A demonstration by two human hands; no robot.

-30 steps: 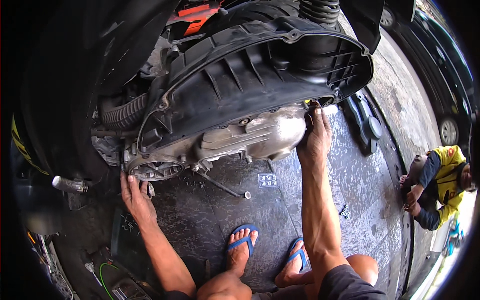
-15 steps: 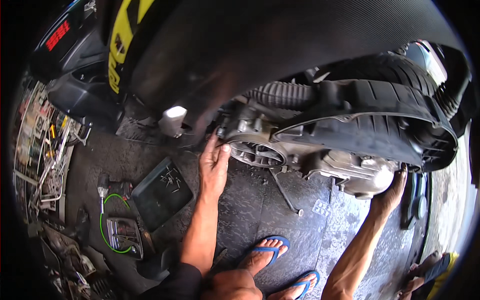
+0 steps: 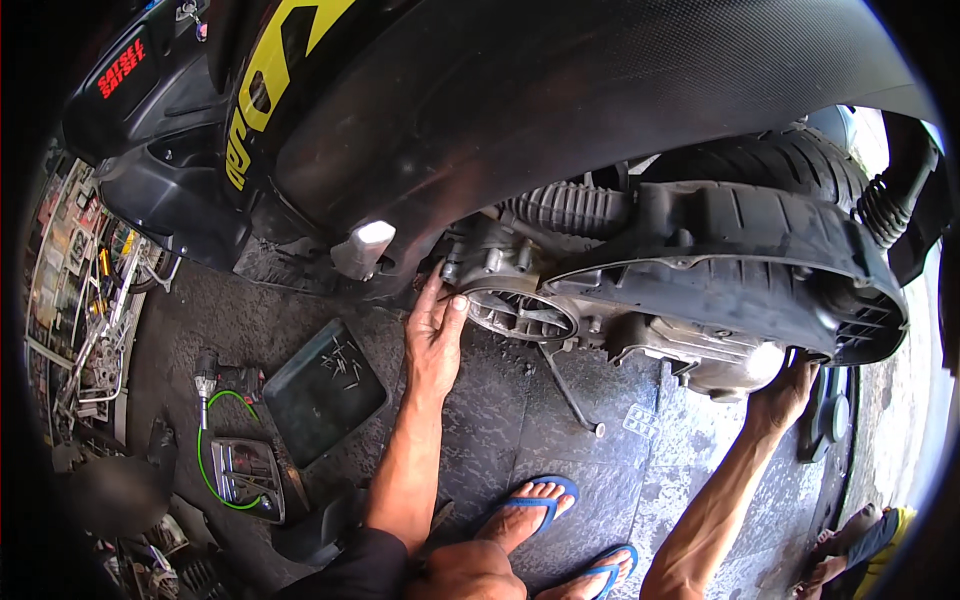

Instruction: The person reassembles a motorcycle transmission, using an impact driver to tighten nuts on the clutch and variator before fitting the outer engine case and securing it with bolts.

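Observation:
A scooter's long belt-drive cover (image 3: 730, 225), with a black upper shell and grey metal below, spans the middle to the right. My left hand (image 3: 433, 350) grips its left end, thumb on the rim of a round ribbed opening (image 3: 522, 315) and fingers partly hidden behind. At the lower right end, my right hand (image 3: 783, 397) closes around the cover's underside, its fingertips hidden by the casing. Between the hands bulges a shiny metal housing (image 3: 710, 355). The scooter's black body panel (image 3: 500, 110) with yellow lettering hangs above.
A black tray (image 3: 325, 400) with several bolts lies on the floor at left. Beside it are a power drill (image 3: 225, 380), a green hose (image 3: 203, 450) and a toolbox (image 3: 245, 475). A kickstand (image 3: 570, 392) juts beneath the cover. A rear tyre (image 3: 790, 160) stands behind. Another person's arm (image 3: 840, 570) shows lower right.
The view has shifted slightly, and the scooter's panel sits a bit lower and further right in it. Both hands keep their hold; the right wrist has moved a little. A blurred round shape appears at lower left.

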